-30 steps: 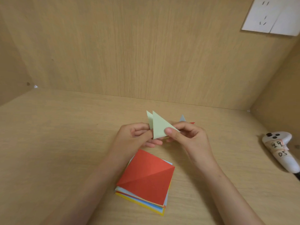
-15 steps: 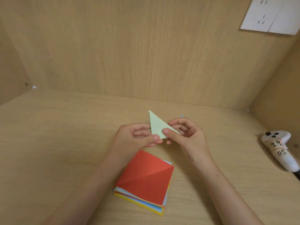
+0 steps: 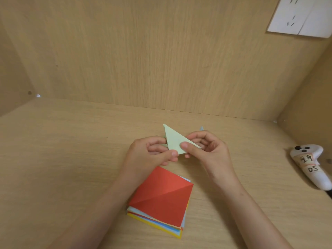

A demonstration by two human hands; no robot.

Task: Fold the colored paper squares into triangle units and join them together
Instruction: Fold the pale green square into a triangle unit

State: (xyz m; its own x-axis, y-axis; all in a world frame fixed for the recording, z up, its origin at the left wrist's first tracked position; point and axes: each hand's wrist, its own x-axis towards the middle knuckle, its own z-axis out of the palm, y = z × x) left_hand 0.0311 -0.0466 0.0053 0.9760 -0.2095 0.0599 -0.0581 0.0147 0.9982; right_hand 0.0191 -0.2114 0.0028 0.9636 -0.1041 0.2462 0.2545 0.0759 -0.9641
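Observation:
A pale green paper triangle (image 3: 173,139) is held just above the desk, its sharp tip pointing up and away. My left hand (image 3: 150,155) pinches its lower left edge between thumb and fingers. My right hand (image 3: 206,150) pinches its right corner, thumb on top. A stack of colored paper squares (image 3: 161,200) lies on the desk below my hands, a red sheet with a diagonal crease on top. A light blue folded tip (image 3: 201,128) peeks out behind my right hand.
The wooden desk (image 3: 71,168) is boxed in by a back wall and side walls. A white controller with taped labels (image 3: 310,166) lies at the right edge. A white socket plate (image 3: 301,17) is on the wall at upper right.
The two green flaps that stood apart are now pressed together into one flat triangle. Both hands kept their pinch and stayed in place.

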